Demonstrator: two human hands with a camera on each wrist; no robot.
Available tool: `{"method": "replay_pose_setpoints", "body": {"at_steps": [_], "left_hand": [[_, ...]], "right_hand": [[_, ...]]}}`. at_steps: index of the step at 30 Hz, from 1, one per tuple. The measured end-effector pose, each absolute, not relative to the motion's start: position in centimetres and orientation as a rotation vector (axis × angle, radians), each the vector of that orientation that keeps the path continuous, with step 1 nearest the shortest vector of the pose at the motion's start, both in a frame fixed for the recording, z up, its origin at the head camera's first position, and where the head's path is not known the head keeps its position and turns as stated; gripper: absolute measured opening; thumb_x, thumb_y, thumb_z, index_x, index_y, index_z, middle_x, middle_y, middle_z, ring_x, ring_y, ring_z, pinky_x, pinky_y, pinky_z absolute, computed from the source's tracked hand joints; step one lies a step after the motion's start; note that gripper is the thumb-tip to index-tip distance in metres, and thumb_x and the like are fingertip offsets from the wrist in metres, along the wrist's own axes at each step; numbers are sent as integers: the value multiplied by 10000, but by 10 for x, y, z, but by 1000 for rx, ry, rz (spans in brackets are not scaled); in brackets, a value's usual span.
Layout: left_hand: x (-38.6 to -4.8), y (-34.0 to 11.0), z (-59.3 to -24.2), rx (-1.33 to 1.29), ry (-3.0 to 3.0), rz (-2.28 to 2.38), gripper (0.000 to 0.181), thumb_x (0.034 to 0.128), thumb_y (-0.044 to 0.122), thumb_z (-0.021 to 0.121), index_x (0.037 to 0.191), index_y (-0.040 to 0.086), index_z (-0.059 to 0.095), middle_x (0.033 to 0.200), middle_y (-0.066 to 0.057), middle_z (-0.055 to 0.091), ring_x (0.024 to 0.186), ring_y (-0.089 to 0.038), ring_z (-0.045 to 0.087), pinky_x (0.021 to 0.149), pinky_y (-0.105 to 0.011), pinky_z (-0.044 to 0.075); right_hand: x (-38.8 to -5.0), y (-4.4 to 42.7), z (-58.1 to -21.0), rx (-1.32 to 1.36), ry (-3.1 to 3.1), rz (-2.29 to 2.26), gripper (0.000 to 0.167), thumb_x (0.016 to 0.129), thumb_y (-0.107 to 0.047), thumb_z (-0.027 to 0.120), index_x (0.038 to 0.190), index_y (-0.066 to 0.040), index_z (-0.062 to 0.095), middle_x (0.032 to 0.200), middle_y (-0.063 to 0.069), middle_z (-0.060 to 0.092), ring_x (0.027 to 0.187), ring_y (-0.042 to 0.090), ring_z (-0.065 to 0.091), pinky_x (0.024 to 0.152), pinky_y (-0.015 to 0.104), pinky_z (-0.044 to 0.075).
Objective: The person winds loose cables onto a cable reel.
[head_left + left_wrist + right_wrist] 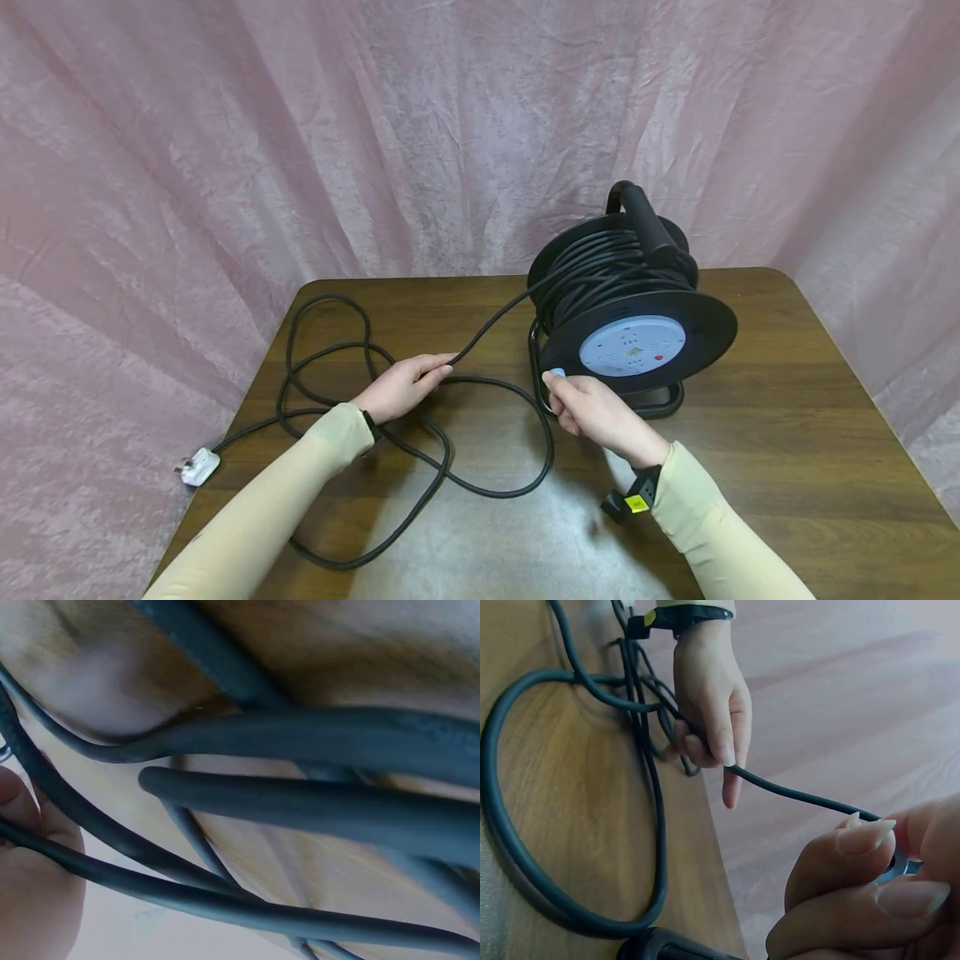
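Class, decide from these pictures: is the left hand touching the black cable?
Touching: the right wrist view shows the left hand pinching the black cable between thumb and fingers.

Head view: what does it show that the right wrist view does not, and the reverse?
Only the head view shows the wound coil and pale socket panel of the reel, and the band on the right wrist.

Only the right wrist view shows the nails on the right hand's curled fingers, and a yellow mark on the left wrist's band.

Both show the black cable held in the left hand, its loops on the wooden table, and the pink curtain.
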State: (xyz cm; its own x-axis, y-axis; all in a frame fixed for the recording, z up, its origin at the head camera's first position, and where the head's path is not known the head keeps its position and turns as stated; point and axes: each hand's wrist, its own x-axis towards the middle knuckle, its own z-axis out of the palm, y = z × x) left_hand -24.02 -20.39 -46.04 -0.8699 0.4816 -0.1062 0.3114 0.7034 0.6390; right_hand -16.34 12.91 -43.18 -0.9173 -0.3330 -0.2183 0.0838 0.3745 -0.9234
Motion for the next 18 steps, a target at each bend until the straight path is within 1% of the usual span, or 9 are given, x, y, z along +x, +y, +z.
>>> {"method": "replay_pose_setpoints", "body": {"at_steps": [3,6,9,13,18], "left_hand": [[-241,-203,-460,639,2652,941,479,1097,412,476,1540,230,495,1129,-31,669,954,-149,611,911,-404,492],[-241,-202,-460,663,2645,954,461,1103,396,465,1543,261,488,1040,-19,638,915,-166,590,851,-391,483],[-240,-202,-461,680,2646,957,445,1105,386,462,1540,292,490,1008,-14,618,895,-166,574,816,-378,474],[-239,-204,-460,674,2652,965,436,1104,391,464,1536,337,488,1024,-26,617,893,-165,560,814,-382,459],[-239,-205,-459,673,2645,968,434,1107,393,455,1539,365,472,1031,-33,610,899,-178,554,812,-392,456]], "right_hand": [[-164,128,-429,-224,2281,-1557,638,1073,-549,427,817,10,597,559,7,486,515,155,401,511,254,287],[-164,127,-424,-240,2290,-1557,615,1075,-550,420,789,-34,595,554,10,487,509,155,402,503,255,293],[-164,127,-418,-261,2290,-1565,596,1079,-543,413,777,-59,588,560,14,493,512,156,413,499,260,308],[-164,126,-411,-276,2281,-1590,599,1080,-539,413,771,-55,584,571,13,487,527,153,416,520,251,318],[-165,126,-402,-299,2237,-1650,596,1087,-518,414,762,-41,563,568,11,456,523,143,386,503,237,287]]}}
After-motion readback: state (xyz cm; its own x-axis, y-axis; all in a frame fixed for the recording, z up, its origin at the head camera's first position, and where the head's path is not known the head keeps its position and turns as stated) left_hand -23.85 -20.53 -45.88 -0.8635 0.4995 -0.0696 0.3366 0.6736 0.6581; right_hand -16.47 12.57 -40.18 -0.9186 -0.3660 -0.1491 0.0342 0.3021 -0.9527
